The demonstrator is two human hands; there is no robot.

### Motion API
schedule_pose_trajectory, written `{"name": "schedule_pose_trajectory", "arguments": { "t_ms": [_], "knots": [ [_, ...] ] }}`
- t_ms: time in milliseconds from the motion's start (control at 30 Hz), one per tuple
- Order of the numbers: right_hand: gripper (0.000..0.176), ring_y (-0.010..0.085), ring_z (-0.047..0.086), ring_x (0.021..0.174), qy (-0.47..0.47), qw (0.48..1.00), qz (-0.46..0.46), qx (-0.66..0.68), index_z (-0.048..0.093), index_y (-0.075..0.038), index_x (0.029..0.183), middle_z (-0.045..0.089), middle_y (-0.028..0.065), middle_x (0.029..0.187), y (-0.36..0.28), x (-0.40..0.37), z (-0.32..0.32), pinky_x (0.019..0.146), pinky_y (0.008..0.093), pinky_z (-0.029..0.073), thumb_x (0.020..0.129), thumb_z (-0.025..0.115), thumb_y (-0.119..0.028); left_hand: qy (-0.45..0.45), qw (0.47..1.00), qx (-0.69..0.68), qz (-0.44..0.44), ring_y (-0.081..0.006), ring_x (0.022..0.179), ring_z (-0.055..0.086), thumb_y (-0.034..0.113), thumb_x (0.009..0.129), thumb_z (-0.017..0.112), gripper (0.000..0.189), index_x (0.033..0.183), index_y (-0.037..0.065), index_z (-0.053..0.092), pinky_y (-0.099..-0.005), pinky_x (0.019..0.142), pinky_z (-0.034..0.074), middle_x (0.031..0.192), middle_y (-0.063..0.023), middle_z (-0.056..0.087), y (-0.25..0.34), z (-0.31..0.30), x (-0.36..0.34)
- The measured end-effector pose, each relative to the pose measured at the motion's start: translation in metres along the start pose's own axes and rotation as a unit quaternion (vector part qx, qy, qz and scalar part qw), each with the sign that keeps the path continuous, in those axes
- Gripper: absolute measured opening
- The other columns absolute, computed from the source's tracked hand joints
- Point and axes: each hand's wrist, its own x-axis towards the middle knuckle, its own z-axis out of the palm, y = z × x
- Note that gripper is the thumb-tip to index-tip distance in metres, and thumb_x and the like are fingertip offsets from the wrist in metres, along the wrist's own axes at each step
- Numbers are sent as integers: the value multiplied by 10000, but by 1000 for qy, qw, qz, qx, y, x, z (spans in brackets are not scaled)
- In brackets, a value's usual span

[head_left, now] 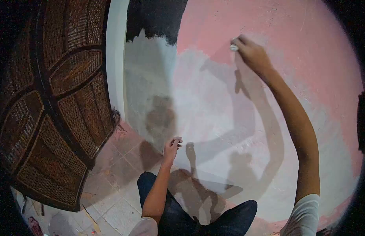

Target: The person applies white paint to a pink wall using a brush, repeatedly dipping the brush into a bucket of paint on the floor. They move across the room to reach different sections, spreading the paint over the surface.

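My right hand (251,55) is raised high against the pink part of the wall (214,23), with its fingers closed on a small white object (234,47). Only the rounded end of that object shows, so its exact kind cannot be told. Below and around this hand, a whitish coat (206,106) covers the pink, with a ragged upper border. My left hand (172,150) is held in the air above my knees, in front of the lower wall. Its fingers are loosely bent and slightly apart, with nothing visible in them.
A brown woven panel screen (72,90) stands at the left, beside a pale vertical post (116,55). Black paint (153,19) tops a grey wall strip (149,67). My dark-trousered knees (237,216) are bent above the stained tiled floor (119,214). A dark object (362,122) is at the right edge.
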Motion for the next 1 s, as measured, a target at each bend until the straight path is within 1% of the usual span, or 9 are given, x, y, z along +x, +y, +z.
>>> {"name": "schedule_pose_trajectory", "arguments": {
  "t_ms": [67,167,467,667,733,800,867,900,1000],
  "knots": [
    [223,373,668,922,81,994,-52,-57,571,-115,1131,609,154,1077,16,-4,-3,690,474,573,911,604,-109,-2,1000,3,-3,-156,857,668,156,1022,516,246,1114,33,709,-297,750,519,997,-76,721,-2,0,2],
    [294,361,667,970,-88,992,-64,-62,570,-116,1167,600,141,1122,12,-44,37,716,478,579,879,616,-84,-23,1000,3,14,-162,895,680,149,1027,521,233,1109,38,708,-307,765,551,1015,-75,723,-21,-3,12],
    [272,361,636,1010,-134,925,176,308,658,39,1131,682,219,1112,-80,-95,87,912,451,503,975,577,-168,10,996,-30,82,-161,926,692,88,1011,527,190,1070,34,699,-331,759,585,1035,-70,713,-59,6,30],
    [316,250,642,757,-226,723,414,505,669,45,1009,702,134,857,-188,-247,131,662,398,509,1023,513,-229,43,994,31,101,-153,805,668,218,974,571,230,999,35,709,-318,684,555,905,-66,711,-33,-5,14],
    [352,385,583,678,-196,910,160,329,625,56,932,607,214,732,-230,-303,128,658,442,481,921,673,-293,41,994,51,90,-148,781,658,217,972,570,223,983,43,708,-316,675,551,884,-67,697,-19,-5,4],
    [273,344,672,894,-219,911,86,339,721,-28,1014,720,177,1000,-260,-367,137,765,492,537,978,625,-280,34,994,48,93,-147,786,658,196,977,565,207,979,42,703,-318,671,551,892,-65,686,-15,-6,-2],
    [362,293,655,801,-352,709,428,437,724,-54,977,705,181,876,-305,-468,199,696,473,515,1000,583,-387,24,992,46,114,-145,796,655,176,984,560,192,979,40,696,-319,671,550,902,-64,673,-15,-2,-3],
    [422,259,679,920,-411,876,180,180,716,-28,1036,720,215,1039,-326,-512,205,752,471,530,1031,523,-403,19,990,48,133,-144,803,654,165,989,557,185,982,38,692,-319,672,549,908,-64,667,-18,0,0],
    [426,273,653,861,-388,825,292,289,706,-25,984,693,192,952,-384,-563,185,735,476,515,1010,558,-424,2,987,43,153,-136,837,646,142,999,553,163,1010,36,676,-311,697,546,936,-61,653,-5,9,-15]
  ]
}}
